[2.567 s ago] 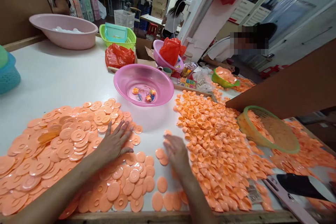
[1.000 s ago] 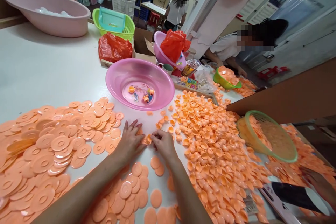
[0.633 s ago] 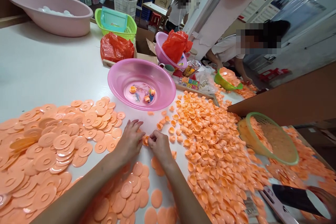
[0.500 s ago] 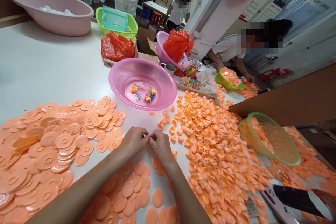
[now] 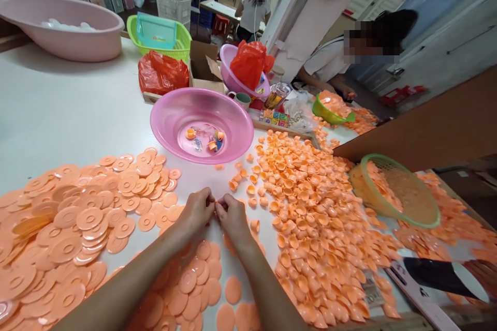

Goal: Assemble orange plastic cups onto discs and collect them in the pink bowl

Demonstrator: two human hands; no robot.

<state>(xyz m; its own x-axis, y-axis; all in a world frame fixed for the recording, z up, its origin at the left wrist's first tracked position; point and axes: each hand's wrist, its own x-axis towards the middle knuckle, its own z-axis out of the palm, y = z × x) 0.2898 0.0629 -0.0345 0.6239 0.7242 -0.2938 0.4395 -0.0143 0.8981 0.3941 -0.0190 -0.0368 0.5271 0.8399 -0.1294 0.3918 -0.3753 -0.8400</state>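
Note:
My left hand (image 5: 197, 211) and my right hand (image 5: 233, 217) meet fingertip to fingertip over the white table, both closed in a pinch. A trace of orange shows between them, but the fingers hide most of whatever they hold. Flat orange plastic discs like toy saucers (image 5: 90, 219) lie heaped to the left, with more discs (image 5: 188, 279) under and between my forearms. On the right spreads a big pile of small orange toy cups (image 5: 310, 217). Just beyond my hands stands a pink basin (image 5: 163, 132) holding a few orange cup pieces (image 5: 212, 145).
A tilted green-rimmed basket (image 5: 435, 217) spills orange pieces at the right, near a phone (image 5: 415, 295). Behind are a large pale pink tub (image 5: 89, 46), red plastic bags (image 5: 163, 75), a cardboard box (image 5: 204, 70) and a mug (image 5: 243, 99). A co-worker (image 5: 328, 64) sits beyond a brown partition (image 5: 419, 119).
The view has shifted slightly, so the background sits further left. My hands stay pinched together in nearly the same place. The co-worker's hand has lifted from the pile with a small orange piece.

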